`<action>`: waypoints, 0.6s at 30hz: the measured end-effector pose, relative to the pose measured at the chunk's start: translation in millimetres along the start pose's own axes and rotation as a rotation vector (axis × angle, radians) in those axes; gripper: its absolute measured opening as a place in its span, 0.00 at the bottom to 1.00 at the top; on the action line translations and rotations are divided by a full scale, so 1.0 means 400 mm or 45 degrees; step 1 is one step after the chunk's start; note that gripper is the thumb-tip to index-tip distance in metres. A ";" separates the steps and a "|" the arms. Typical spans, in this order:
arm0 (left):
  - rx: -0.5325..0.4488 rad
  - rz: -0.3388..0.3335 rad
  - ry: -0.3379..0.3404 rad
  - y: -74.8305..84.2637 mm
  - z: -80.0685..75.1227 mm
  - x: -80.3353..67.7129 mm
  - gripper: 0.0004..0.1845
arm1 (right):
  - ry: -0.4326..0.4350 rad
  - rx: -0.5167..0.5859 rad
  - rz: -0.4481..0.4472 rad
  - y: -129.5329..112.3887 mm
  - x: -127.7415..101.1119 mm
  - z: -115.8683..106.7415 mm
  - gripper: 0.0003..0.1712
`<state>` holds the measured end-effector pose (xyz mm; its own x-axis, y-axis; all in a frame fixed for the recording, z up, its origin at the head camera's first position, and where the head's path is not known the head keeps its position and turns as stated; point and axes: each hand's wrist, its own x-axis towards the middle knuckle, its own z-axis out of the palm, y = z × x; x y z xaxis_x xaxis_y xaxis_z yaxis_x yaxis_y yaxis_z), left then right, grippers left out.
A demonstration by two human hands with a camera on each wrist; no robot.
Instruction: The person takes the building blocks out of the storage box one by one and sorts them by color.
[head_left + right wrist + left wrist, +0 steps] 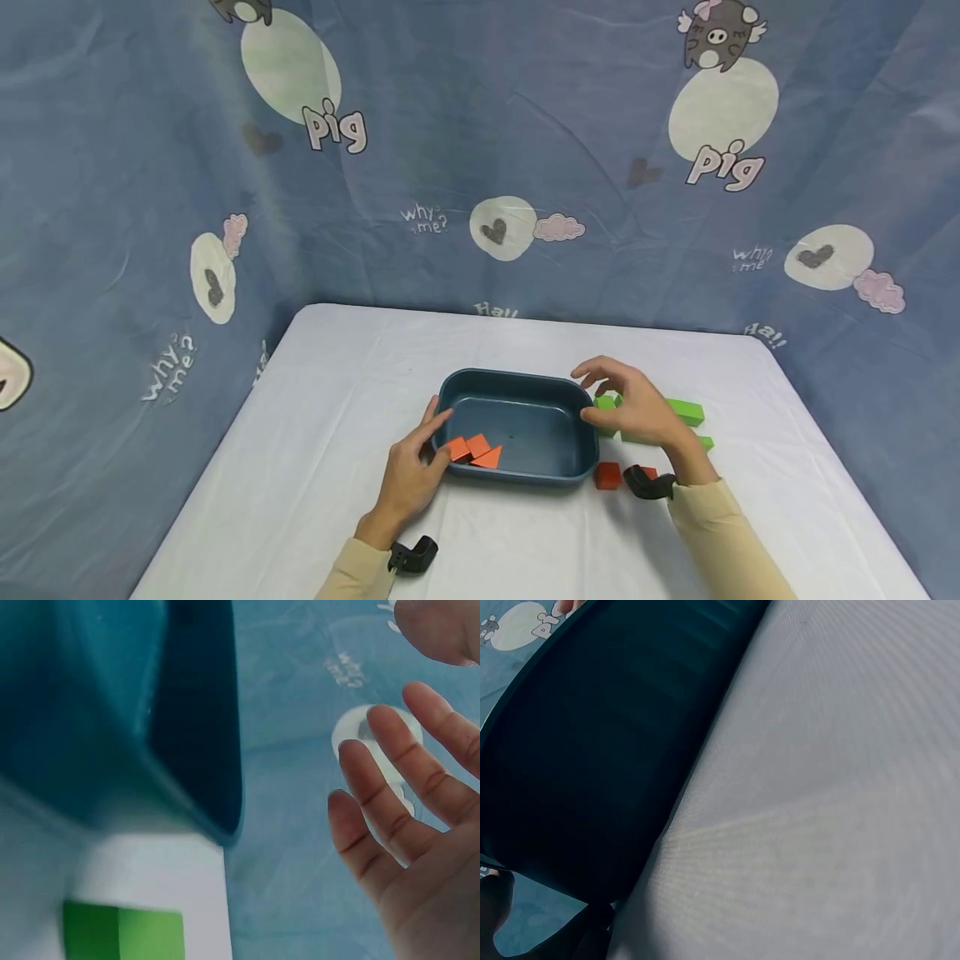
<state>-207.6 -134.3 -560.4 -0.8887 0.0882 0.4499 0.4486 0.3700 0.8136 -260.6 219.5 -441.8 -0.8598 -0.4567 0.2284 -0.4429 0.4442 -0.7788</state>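
Note:
A dark blue rectangular tub (514, 478) stands on the white-covered table, with a few orange blocks (477, 445), one of them triangular, at its near left corner. My left hand (408, 477) is at the tub's left end, index finger and thumb spread and touching the rim. Over the right end of the tub, my right hand (636, 407) hovers with its fingers apart and nothing between them. In the right wrist view, that hand's spread fingers (390, 817) show beside the tub wall (187, 780).
Several green blocks (686, 412) lie right of the tub, partly behind my right hand. Nearer to me sit a red block (607, 476) and another red one (648, 472), partly covered by the wrist camera. A blue printed cloth (420, 283) hangs behind the table.

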 end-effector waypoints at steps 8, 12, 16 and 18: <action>-0.013 0.004 0.001 0.003 -0.003 0.002 0.30 | -0.055 0.025 -0.056 -0.022 0.067 0.043 0.26; -0.013 0.009 -0.002 0.002 -0.003 0.002 0.29 | -0.080 0.049 -0.064 -0.030 0.093 0.062 0.27; -0.003 -0.009 -0.014 0.002 -0.003 0.001 0.30 | -0.104 0.125 -0.104 -0.032 0.111 0.079 0.27; 0.004 -0.023 -0.016 0.001 -0.005 0.000 0.30 | -0.118 0.164 -0.123 -0.032 0.120 0.088 0.26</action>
<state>-207.1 -135.9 -559.3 -0.8979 0.0930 0.4303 0.4320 0.3743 0.8206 -287.5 164.8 -441.4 -0.7850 -0.5643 0.2556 -0.4809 0.2949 -0.8257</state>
